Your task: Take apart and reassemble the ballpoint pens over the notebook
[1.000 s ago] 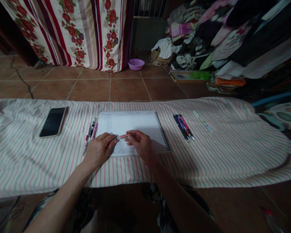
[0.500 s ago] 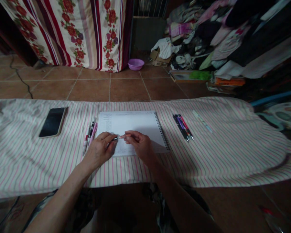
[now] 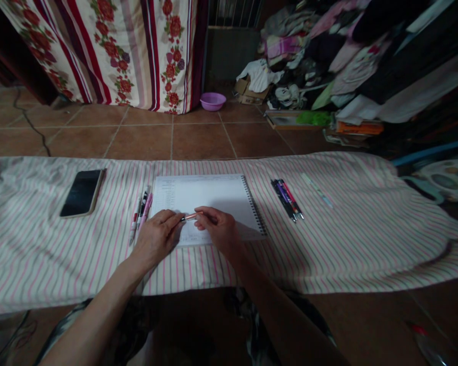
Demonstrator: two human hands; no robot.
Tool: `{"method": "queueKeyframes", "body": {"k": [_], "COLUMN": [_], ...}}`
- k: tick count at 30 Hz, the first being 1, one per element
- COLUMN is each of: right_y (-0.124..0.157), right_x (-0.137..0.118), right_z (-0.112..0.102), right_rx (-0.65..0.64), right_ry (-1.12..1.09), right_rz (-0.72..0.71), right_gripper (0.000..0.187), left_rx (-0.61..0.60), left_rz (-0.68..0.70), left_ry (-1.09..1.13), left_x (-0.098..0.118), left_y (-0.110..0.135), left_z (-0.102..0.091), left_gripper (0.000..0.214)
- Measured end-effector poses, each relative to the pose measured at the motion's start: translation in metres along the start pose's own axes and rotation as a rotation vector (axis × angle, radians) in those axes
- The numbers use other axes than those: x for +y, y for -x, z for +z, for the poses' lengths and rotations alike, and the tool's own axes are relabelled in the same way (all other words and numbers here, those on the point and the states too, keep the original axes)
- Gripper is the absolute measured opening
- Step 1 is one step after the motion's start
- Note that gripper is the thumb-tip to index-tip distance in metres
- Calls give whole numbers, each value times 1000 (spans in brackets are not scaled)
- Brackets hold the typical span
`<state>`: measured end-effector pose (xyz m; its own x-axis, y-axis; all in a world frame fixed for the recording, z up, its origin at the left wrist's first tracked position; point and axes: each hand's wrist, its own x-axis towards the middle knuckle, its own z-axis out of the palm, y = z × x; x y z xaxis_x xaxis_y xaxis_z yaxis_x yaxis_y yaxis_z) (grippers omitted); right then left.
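Over a spiral-bound notebook (image 3: 213, 190), my two hands hold one slim pen (image 3: 191, 216) between them, roughly level. My left hand (image 3: 160, 234) is closed on its dark end, at the notebook's lower left. The fingers of my right hand (image 3: 218, 226) pinch the copper-pink end. White paper with a printed column along its left side lies beneath. Several pens (image 3: 142, 211), pink, black and white-red among them, rest just left of the notebook, close to my left wrist. To the right of its spiral lies a group of black, purple and red pens (image 3: 287, 200).
A smartphone (image 3: 82, 193) lies at the left on the striped cloth (image 3: 351, 244). A pale pen (image 3: 316, 189) lies far right. Beyond the table are a floral curtain (image 3: 133, 56), a purple basin (image 3: 212, 101), a cardboard box (image 3: 252, 93) and heaped clothes (image 3: 290, 46).
My hands and the pen stay almost in place; the fingers have shifted very slightly. The whole view has moved a touch.
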<state>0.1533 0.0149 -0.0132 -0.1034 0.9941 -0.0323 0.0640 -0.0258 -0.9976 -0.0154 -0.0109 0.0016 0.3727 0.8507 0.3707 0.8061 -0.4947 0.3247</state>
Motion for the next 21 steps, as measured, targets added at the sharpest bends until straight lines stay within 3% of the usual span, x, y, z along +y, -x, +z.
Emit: {"method": "queueKeyframes", "body": {"k": [21], "right_y": [1], "right_x": [-1], "right_z": [1], "right_rx": [5], "right_ry": [-42], "right_rz": [-139], "right_gripper": [26], "left_rx": [24], "left_rz": [-42], "left_ry": [2], "left_x": [0], "left_y": [-1], "left_z": [-1], "left_gripper": [31]}}
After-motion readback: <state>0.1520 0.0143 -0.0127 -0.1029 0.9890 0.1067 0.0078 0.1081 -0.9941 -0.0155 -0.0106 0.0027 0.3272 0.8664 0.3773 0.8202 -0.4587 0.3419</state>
